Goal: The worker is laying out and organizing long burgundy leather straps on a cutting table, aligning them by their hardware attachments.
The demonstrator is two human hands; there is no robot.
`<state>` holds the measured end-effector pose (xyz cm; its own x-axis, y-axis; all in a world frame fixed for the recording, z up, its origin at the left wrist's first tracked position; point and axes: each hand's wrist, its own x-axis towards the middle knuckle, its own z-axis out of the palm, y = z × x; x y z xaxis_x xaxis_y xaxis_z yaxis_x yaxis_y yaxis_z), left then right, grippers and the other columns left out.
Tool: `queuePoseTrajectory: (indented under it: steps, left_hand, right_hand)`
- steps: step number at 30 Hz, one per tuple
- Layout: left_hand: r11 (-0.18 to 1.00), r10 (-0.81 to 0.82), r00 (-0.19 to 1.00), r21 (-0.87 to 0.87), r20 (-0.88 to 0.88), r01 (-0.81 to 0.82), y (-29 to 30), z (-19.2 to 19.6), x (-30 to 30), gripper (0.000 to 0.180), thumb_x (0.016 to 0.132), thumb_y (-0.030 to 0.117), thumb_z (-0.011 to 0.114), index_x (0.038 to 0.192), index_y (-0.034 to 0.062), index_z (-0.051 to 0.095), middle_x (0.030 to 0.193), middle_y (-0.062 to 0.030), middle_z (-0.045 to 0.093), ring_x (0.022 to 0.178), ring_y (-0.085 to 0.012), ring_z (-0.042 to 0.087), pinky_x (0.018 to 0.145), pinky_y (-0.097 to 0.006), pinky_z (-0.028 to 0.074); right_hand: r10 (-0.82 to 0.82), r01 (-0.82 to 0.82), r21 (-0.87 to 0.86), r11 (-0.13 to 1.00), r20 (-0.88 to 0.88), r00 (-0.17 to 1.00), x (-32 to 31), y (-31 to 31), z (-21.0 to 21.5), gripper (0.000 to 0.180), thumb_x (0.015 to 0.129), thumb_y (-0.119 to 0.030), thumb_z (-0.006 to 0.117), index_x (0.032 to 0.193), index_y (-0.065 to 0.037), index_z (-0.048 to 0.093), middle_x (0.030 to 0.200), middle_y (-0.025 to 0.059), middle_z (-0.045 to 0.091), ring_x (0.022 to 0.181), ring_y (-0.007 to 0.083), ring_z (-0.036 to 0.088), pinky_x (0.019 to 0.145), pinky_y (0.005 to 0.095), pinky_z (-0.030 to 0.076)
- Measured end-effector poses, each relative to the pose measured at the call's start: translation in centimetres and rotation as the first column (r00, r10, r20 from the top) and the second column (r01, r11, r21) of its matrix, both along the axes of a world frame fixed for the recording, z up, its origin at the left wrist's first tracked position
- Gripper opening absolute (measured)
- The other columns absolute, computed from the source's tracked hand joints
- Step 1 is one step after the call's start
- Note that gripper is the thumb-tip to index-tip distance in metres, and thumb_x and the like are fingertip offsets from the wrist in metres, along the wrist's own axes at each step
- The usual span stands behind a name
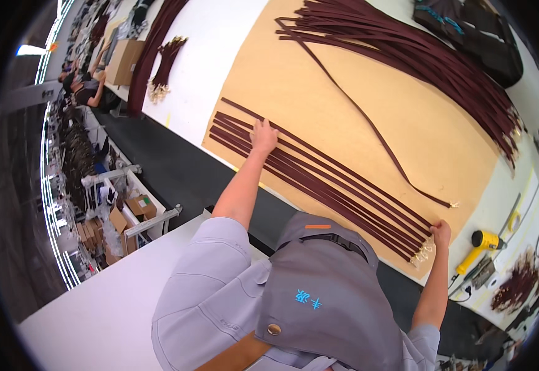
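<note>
Several dark maroon flat straps [331,180] lie side by side on a tan board [282,80], running from upper left to lower right. Pale metallic fittings [423,252] sit at their right ends. My left hand [264,137] rests over the straps near their left ends, fingers curled down around the uppermost one; its fingertips are partly hidden. At the other end, my right hand [441,233] pinches the tip of the uppermost strap, beside the fittings. A single loose strap [368,120] curves across the board beyond the row.
A large bundle of maroon straps [405,49] lies at the far right, with a dark bag [474,37] behind it. A yellow heat-gun-like tool [483,244] is right of my right hand. A small strap bunch [167,65] and a cardboard box [124,62] lie far left, near another person [87,93].
</note>
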<state>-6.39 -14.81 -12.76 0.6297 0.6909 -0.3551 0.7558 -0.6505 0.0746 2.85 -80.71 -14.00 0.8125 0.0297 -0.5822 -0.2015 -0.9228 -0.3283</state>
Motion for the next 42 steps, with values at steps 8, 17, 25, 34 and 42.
queuePoseTrajectory:
  steps: [8,17,25,34,42]
  left_hand:
    - [0.972,-0.23,0.973,0.049,-0.032,0.232,-1.2,0.8,-0.4,0.055,0.082,0.028,0.057,0.128,0.0065,0.036,0.139,-0.0162,0.027,0.129,-0.033,0.026,0.099,-0.056,0.027]
    - [0.973,-0.224,0.962,0.021,-0.157,0.23,0.5,-0.2,-1.7,0.054,0.085,0.037,0.053,0.127,0.0085,0.036,0.138,-0.0128,0.029,0.129,-0.03,0.027,0.097,-0.058,0.028]
    - [0.973,-0.231,0.961,-0.061,-0.154,0.224,0.3,-0.4,-1.7,0.059,0.088,0.035,0.049,0.135,0.0061,0.029,0.144,-0.0178,0.019,0.132,-0.0329,0.023,0.099,-0.057,0.026]
    - [0.98,-0.184,0.977,-0.099,-0.108,0.174,0.9,-0.2,-2.4,0.057,0.089,0.032,0.048,0.135,0.005,0.029,0.144,-0.0192,0.018,0.131,-0.0343,0.023,0.1,-0.056,0.025]
    - [0.888,-0.263,0.899,-0.277,0.349,0.367,-5.6,2.0,3.1,0.035,0.087,0.015,0.048,0.115,-0.0056,0.051,0.114,-0.0238,0.052,0.107,-0.0335,0.05,0.093,-0.039,0.039]
  right_hand:
    - [0.023,-0.022,-0.021,1.0,0.063,0.998,-0.3,-0.8,-0.4,0.011,0.063,-0.01,0.064,0.068,-0.003,0.058,0.063,0.0096,0.058,0.06,0.0204,0.056,0.06,0.0323,0.046]
    - [0.026,-0.026,-0.076,0.997,0.011,1.0,0.5,1.5,0.7,0.015,0.063,-0.008,0.066,0.077,-0.002,0.064,0.075,0.0156,0.064,0.071,0.0288,0.061,0.069,0.0355,0.048]
    - [0.019,-0.016,-0.077,0.997,0.033,0.999,0.5,0.0,0.8,0.014,0.063,-0.005,0.064,0.077,-0.002,0.066,0.074,0.0143,0.065,0.071,0.0261,0.062,0.068,0.0337,0.048]
    - [-0.004,0.011,-0.178,0.984,0.036,0.999,0.8,1.6,1.0,0.016,0.067,-0.001,0.059,0.081,-0.003,0.065,0.08,0.0143,0.064,0.078,0.0293,0.061,0.073,0.0357,0.048]
    - [0.279,-0.119,-0.424,0.898,0.337,0.899,4.8,6.9,0.1,0.019,0.074,-0.009,0.052,0.085,-0.008,0.066,0.091,0.0149,0.059,0.089,0.0298,0.056,0.077,0.0393,0.046]
